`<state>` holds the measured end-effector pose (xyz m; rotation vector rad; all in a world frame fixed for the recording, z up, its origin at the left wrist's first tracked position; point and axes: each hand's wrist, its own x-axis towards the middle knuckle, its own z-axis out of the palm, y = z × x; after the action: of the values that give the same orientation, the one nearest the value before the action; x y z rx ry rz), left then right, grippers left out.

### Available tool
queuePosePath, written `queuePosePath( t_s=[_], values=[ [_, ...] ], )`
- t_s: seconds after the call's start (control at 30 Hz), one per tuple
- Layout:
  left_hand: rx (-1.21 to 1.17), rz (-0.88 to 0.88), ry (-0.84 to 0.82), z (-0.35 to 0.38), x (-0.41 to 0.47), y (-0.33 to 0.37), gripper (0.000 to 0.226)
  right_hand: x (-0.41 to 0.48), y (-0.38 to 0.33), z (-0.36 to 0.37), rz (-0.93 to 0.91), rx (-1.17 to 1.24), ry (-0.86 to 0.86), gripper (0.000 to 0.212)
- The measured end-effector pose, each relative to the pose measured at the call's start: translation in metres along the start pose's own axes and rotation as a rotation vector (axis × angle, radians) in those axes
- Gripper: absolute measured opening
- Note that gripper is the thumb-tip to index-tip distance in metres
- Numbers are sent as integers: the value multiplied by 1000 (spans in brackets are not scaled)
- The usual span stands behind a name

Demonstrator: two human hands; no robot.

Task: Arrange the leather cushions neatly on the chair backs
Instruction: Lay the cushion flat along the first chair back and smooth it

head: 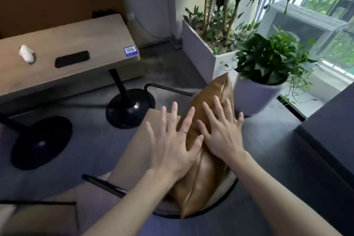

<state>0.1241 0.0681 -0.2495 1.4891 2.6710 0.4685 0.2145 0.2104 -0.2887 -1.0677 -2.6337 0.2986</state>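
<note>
Cushion (203,168) leans on the chair back (228,184) under the flat, open left hand (170,149) and right hand (224,138), which seem to pat it smooth and straight.

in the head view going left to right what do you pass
small white oval object on the wooden table → flat black device → blue QR sticker → tan leather cushion → round white pot of leafy green plant

both hands (172,151) cover the middle of the cushion (203,178), hiding whether palms press it. the chair (226,184) back lies mostly behind the cushion.
</note>
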Motion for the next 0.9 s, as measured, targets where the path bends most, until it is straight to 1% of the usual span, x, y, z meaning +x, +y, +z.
queuePosePath(
  t_s=[0.07, 0.13, 0.33, 0.4, 0.5, 0.6, 0.67, 0.73, 0.77, 0.8, 0.83, 0.9],
  values=[
    [-87, -12, -105, 22, -12, 10, 73, -2, 5, 9, 41, 32, -29, 65],
    [-177, -42, -171, 34, -19, 17, 75, -2, 8, 15, 53, 74, -43, 63],
    [-276, -66, -234, 39, -22, 17, 84, -6, 12, 22, 59, 141, 4, 58],
    [-281, -81, -267, 39, -25, 18, 89, -8, 13, 23, 109, 191, 51, 57],
    [-280, -104, -307, 39, -27, 19, 97, -18, 20, 25, 355, 403, 114, 58],
    [-271, -113, -334, 36, -26, 19, 102, -36, 36, 26, 612, 573, 75, 64],
    [-276, -127, -372, 33, -24, 19, 108, -50, 49, 28, 789, 642, -16, 72],
    [-280, -140, -447, 28, -22, 21, 117, -66, 59, 35, 974, 771, -152, 85],
    [-279, -142, -487, 25, -21, 22, 120, -73, 61, 40, 1049, 864, -232, 85],
    [-276, -141, -518, 23, -20, 23, 123, -79, 61, 45, 1094, 953, -307, 85],
    [-273, -135, -537, 20, -17, 23, 125, -85, 63, 51, 1110, 1007, -347, 89],
    [-277, -115, -549, 18, -12, 22, 124, -89, 68, 66, 1113, 1053, -343, 100]
  ],
)
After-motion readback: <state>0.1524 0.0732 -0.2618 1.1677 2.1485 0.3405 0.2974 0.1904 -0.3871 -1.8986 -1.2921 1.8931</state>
